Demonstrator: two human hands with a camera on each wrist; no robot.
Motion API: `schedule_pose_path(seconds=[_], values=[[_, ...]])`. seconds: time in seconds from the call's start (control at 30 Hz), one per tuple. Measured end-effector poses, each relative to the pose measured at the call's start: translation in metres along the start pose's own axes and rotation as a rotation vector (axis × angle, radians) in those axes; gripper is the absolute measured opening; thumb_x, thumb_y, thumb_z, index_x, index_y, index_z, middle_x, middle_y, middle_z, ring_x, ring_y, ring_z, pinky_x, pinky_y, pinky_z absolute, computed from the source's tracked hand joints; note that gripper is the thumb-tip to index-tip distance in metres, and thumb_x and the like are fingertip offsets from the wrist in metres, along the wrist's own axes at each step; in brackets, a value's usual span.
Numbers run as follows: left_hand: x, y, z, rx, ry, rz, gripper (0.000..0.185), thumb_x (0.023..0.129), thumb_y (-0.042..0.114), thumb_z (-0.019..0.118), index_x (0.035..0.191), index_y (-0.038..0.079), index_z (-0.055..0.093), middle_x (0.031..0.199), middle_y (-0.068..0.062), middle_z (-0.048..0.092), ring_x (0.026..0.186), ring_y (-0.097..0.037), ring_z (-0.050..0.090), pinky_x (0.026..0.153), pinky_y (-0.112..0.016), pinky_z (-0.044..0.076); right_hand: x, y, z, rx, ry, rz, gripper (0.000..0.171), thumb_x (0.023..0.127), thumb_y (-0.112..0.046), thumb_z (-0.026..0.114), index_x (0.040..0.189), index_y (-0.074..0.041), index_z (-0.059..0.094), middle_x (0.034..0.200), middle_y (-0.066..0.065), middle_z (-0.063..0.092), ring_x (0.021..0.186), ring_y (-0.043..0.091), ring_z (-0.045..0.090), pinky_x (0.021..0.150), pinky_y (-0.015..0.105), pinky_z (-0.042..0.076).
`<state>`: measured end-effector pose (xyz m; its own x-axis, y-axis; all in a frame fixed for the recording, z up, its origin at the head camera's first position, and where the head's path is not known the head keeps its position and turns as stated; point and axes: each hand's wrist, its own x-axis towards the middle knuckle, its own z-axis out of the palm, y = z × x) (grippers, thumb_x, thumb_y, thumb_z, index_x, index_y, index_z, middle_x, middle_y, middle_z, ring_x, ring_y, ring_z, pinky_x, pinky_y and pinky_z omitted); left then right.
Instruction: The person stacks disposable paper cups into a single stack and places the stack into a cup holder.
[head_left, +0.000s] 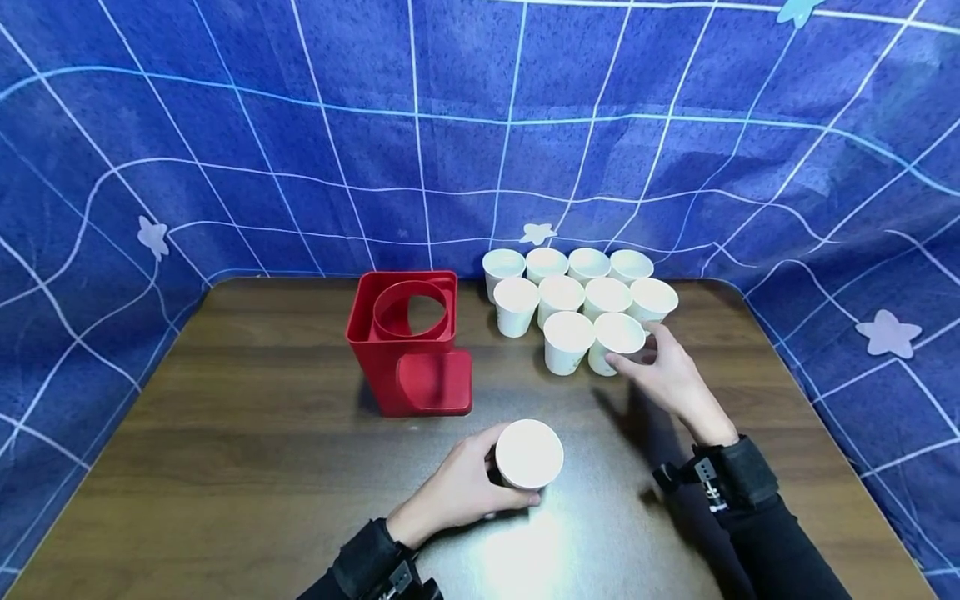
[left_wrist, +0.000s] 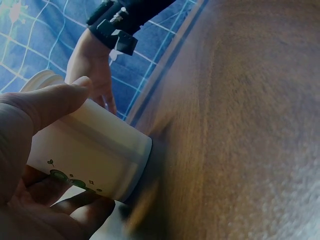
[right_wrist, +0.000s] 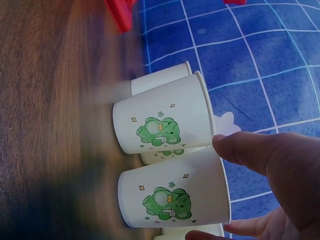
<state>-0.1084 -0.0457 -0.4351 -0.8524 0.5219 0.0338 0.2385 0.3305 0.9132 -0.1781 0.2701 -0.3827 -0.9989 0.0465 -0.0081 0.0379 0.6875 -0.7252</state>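
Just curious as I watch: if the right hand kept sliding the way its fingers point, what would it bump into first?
The right hand points at the cluster of white paper cups. Its fingers already reach the nearest front-row white paper cup, so that cup comes first; whether they grip it is unclear.

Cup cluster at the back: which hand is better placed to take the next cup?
Right. The right hand already touches the front cup of the cluster, thumb at its rim. The left hand is nearer the person, gripping a separate cup.
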Motion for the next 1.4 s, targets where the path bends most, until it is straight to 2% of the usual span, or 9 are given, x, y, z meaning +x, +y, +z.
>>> schedule_pose_path(seconds=[0.37,0.67,0.9,1.27,1.4], values=[[0.002,-0.001,0.000,0.001,0.008,0.018,0.076,0.071,0.031,0.096,0.138,0.021,0.060,0.124,0.007,0.071,0.111,-0.007,0.066,0.099,-0.029,0.053,0.007,0.002,0.004,0.019,0.034,-0.022,0.074,0.098,-0.043,0.069,0.149,0.000,0.038,0.125,0.025,0.063,0.116,0.038,0.067,0.086,0.034,0.052],[0.004,0.001,0.001,0.017,-0.015,0.019,0.076,0.072,0.033,0.095,0.139,0.024,0.060,0.125,0.009,0.070,0.112,-0.005,0.066,0.101,-0.032,0.052,0.002,0.002,0.001,-0.013,0.051,-0.017,0.077,0.097,-0.045,0.069,0.150,0.002,0.039,0.126,0.027,0.063,0.117,0.040,0.067,0.087,0.037,0.054],[-0.001,-0.001,-0.002,0.019,-0.010,0.008,0.075,0.072,0.032,0.095,0.138,0.024,0.060,0.124,0.010,0.070,0.112,-0.004,0.066,0.102,-0.032,0.051,-0.007,-0.006,-0.003,-0.032,0.073,-0.038,0.074,0.095,-0.047,0.071,0.147,-0.001,0.044,0.126,0.025,0.066,0.113,0.038,0.070,0.085,0.035,0.054],[-0.003,-0.001,0.000,0.020,-0.001,0.043,0.074,0.072,0.031,0.095,0.137,0.021,0.061,0.122,0.007,0.071,0.109,-0.005,0.066,0.100,-0.031,0.052,-0.034,-0.028,-0.030,-0.121,0.129,-0.072,0.073,0.092,-0.050,0.074,0.142,-0.001,0.051,0.128,0.025,0.067,0.107,0.037,0.072,0.085,0.040,0.055],[-0.003,-0.001,-0.001,0.016,0.001,0.049,0.073,0.072,0.030,0.096,0.136,0.020,0.062,0.121,0.007,0.071,0.108,-0.005,0.066,0.099,-0.030,0.052,-0.043,-0.036,-0.036,-0.131,0.159,-0.106,0.069,0.091,-0.048,0.076,0.139,-0.004,0.054,0.126,0.022,0.069,0.106,0.036,0.072,0.083,0.035,0.054]])
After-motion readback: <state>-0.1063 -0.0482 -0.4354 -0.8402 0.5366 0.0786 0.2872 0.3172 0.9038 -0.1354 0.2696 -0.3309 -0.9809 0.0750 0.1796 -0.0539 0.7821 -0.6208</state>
